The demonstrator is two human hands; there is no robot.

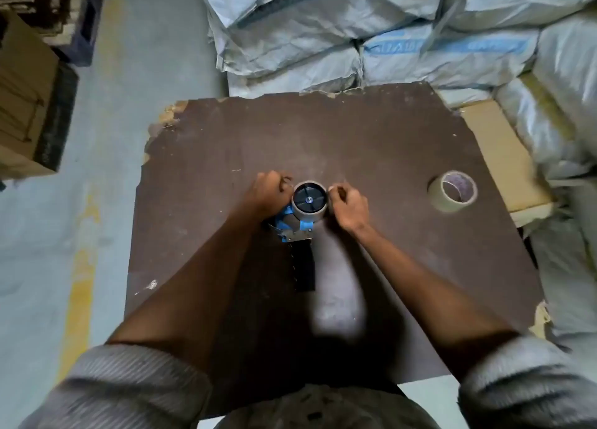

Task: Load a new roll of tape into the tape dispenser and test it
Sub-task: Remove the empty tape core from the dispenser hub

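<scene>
Head view looks down on a dark brown, chipped board surface [355,131], where a blue-framed tape dispenser [295,225] lies near the middle, its long axis running from the black hub at the far end toward the person, the dark handle pointing at the near edge. A thin grey cardboard core [308,201] sits on the black hub, flanked by both hands: the left hand [269,191] is curled against its left side and the right hand [350,207] against its right, fingers bent in a pinching grip, though whether they clasp the core or only touch it I cannot tell. A fresh roll of pale translucent tape [453,191] lies flat well apart, toward the right edge, so the right hand is plainly the nearer one to fetch it. Judging from this, the core must first lift straight up off the hub. Open board lies between dispenser and roll; grey woven sacks [355,34] crowd the far edge.
</scene>
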